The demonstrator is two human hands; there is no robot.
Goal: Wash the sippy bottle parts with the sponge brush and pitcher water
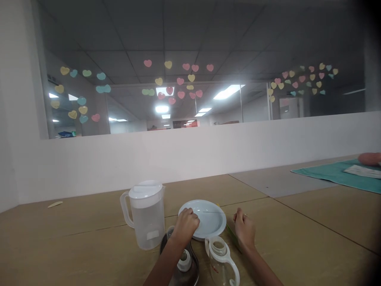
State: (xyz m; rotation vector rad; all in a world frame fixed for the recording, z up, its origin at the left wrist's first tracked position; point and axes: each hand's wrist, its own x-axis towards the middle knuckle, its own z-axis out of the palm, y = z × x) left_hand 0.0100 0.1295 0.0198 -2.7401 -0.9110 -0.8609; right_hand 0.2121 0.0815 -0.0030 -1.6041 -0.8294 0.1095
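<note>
My left hand [188,224] is closed over the left rim of a pale blue plate [212,232]; whatever its fingers hold is hidden. My right hand [244,229] is closed to the right of the plate. A thin wire-like rod [218,213] runs from its fingers across the plate towards my left hand. Below the plate stands a clear baby bottle [219,260] with white handles and no cap. Under my left forearm, a metal tray [195,274] holds a white bottle ring [185,262] with a teat. A slim green item [232,236] lies beside my right hand, partly hidden.
A lidded plastic pitcher [148,222] stands left of the plate. At the far left lies a small flat beige piece [55,204]. A teal cloth [330,172] with a white cloth [363,171] on it is at the right. Behind the table is a low white wall [190,153] under a window.
</note>
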